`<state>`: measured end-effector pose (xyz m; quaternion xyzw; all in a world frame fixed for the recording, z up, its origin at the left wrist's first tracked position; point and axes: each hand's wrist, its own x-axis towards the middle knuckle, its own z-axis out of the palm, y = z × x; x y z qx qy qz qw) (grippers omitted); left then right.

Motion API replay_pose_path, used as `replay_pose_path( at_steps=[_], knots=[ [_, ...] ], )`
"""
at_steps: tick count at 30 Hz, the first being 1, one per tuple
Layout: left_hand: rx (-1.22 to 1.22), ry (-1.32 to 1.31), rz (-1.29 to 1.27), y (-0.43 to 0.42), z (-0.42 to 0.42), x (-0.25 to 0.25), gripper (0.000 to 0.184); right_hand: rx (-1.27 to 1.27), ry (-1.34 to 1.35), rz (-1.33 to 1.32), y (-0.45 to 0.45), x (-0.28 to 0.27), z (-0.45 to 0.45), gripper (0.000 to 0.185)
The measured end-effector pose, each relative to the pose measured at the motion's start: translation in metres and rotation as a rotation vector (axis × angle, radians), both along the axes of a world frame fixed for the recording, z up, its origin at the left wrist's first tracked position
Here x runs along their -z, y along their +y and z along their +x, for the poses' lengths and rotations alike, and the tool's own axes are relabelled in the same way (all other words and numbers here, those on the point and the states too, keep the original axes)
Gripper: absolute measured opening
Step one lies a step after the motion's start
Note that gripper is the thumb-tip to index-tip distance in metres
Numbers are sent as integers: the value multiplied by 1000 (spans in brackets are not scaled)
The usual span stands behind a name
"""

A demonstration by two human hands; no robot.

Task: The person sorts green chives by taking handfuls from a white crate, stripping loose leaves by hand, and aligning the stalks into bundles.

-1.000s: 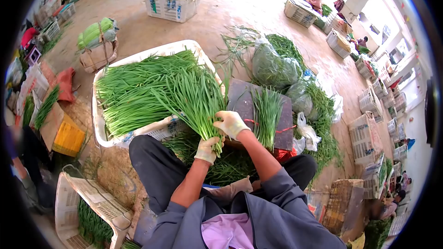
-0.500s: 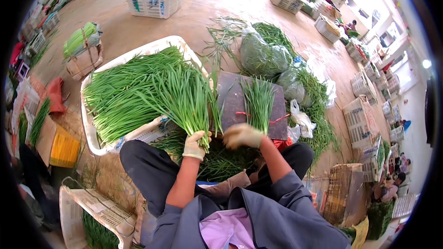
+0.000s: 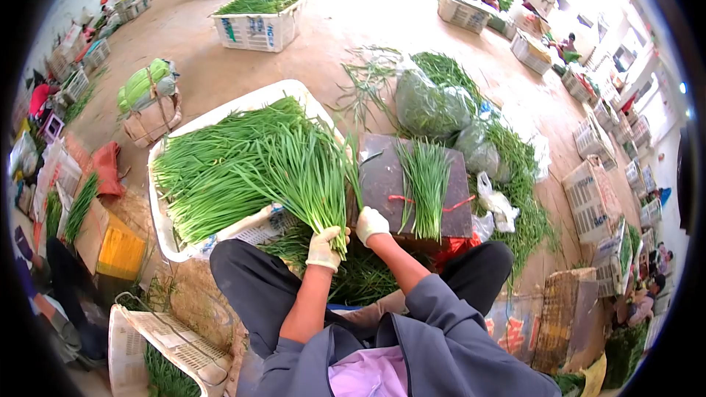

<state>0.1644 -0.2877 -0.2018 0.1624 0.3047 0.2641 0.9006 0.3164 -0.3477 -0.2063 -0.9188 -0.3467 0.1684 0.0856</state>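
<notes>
My left hand (image 3: 323, 248), in a pale glove, is closed round the lower ends of a bunch of Chinese chives (image 3: 312, 176). Its leaves fan up and left over the white crate (image 3: 165, 231), where more chives (image 3: 213, 169) lie. My right hand (image 3: 372, 226), also gloved, is closed just right of the bunch, at the lower end of a few thin leaves (image 3: 354, 176); its fingertips are partly hidden. Beside it on a dark board (image 3: 379, 184) lies a smaller bunch of chives (image 3: 425, 187), across a red tie (image 3: 460, 204).
Loose leaves (image 3: 357, 279) lie between my legs. Right of the board are filled plastic bags (image 3: 434, 106) and scattered greens (image 3: 526, 213). A tilted crate (image 3: 165, 345) stands at lower left, another crate (image 3: 261, 33) ahead. Other people sit at the room's sides.
My right hand has moved from in front of the board towards the held bunch and closed at the thin leaves. My left hand keeps its hold. The whole view has shifted slightly.
</notes>
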Motion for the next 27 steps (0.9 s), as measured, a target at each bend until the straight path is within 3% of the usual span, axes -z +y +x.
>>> replay_pose_path(
  at_steps=[3, 5, 7, 8, 9, 11, 12, 13, 15, 17, 18, 19, 21, 23, 24, 25, 27],
  knots=[
    [36, 2, -41, 1, -1, 1, 28, 78, 80, 68, -6, -5, 9, 23],
    [18, -15, 20, -1, -1, -6, 27, 49, 172, 245, -16, 33, 34, 20],
    [9, -11, -7, 0, 0, -1, 28, 319, 704, 480, -30, -69, 29, 13],
    [5, -24, -14, 1, -1, -3, 29, 289, 430, 483, -36, -25, 66, 15],
    [0, -37, -21, 1, 0, -4, 29, 265, 437, 637, -51, -23, 96, 17],
    [13, -65, 10, 2, -1, 0, 24, 395, 495, 742, -72, -84, 116, 9],
    [35, -64, 0, 2, -2, 1, 24, 440, 484, 781, -83, -113, 121, 18],
    [56, -65, -9, 3, -2, 1, 24, 397, 312, 802, -93, -117, 135, 20],
    [46, -83, -5, 3, 2, 1, 26, 332, 6, 706, -117, -84, 189, 28],
    [35, -56, -7, 1, 1, -8, 26, 414, -96, 612, -131, -82, 196, 28],
    [38, -56, -17, 1, 2, -5, 26, 398, -280, 486, -135, -86, 186, 28],
    [34, -50, -25, 2, 2, -1, 26, 399, -259, 426, -147, -55, 206, 31],
    [37, -41, -6, -1, -1, -7, 25, 150, -375, -37, -178, 59, 268, 31],
    [67, -45, -1, 0, -2, -4, 22, 153, -111, -264, -165, -18, 199, 34],
    [43, -34, 17, -2, -2, -7, 20, 125, -102, -259, -155, -42, 172, 34],
    [24, -30, 37, -3, 0, -10, 18, 152, -211, -178, -143, -63, 151, 30],
    [-4, -57, 78, -5, 2, -16, 32, 219, -428, -18, -119, -93, 114, 25]
  ],
)
